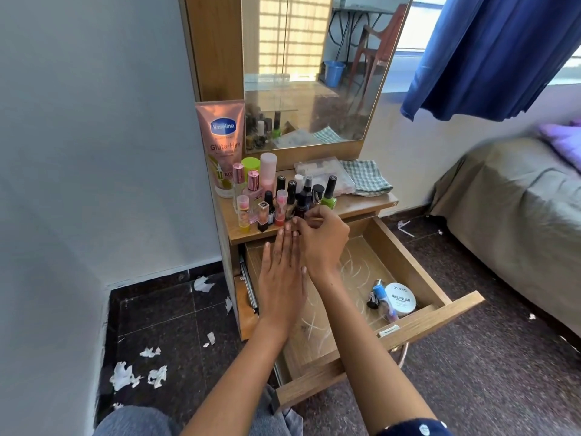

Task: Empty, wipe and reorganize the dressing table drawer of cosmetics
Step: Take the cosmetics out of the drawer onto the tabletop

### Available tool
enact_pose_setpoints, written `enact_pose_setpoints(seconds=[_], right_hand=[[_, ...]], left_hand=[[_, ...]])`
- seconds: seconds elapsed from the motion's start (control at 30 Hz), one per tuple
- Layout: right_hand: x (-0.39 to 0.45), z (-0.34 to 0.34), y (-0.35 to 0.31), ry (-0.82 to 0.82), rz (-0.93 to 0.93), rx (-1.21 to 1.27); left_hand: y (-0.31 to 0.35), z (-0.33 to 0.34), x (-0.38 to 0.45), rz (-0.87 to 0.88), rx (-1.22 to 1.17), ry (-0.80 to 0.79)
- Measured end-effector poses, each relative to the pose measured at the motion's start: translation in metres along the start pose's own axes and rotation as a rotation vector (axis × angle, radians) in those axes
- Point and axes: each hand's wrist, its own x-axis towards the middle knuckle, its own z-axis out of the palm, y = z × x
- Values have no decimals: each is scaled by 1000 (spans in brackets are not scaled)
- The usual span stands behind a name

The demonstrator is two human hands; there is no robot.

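Drawer (408, 265) pulled out under the tabletop (355, 204), w/ a white tub (401, 298) & blue tube (382, 298) in its front right corner; most bottles (283, 199) stand packed on the tabletop above the drawer. Left hand (283, 278) flat, fingers straight, holding nothing, at the tabletop's front edge; right hand (322, 237) curled at a small dark bottle (301, 209) there, can't tell if it's really gripped. Risk: bottles are so tight that lifting one could tip its neighbours off the edge into the drawer.

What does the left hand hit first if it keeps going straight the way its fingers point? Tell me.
Probably the cluster of small bottles on the tabletop. The left hand lies flat above the open drawer, fingers pointing at the red-filled bottle. Depth is unclear; its fingertips may already be at the tabletop's front edge.
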Motion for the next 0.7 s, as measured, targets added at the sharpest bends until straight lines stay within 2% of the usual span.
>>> enact_pose_setpoints(seconds=[0.27,0.4,0.5,0.57,0.7], right_hand=[[3,5,5,-5,7,-5],[3,-15,13,-117,-96,-74],[4,-55,33,-225,-168,-215],[4,-83,53,-250,-119,-333],[-2,-115,81,-138,61,-469]], left_hand=[[-1,2,0,14,-12,-10],[-2,-2,1,43,-75,-1],[0,-6,-1,166,-174,20],[8,-10,-1,251,-257,-25],[42,-4,3,457,-419,-185]])
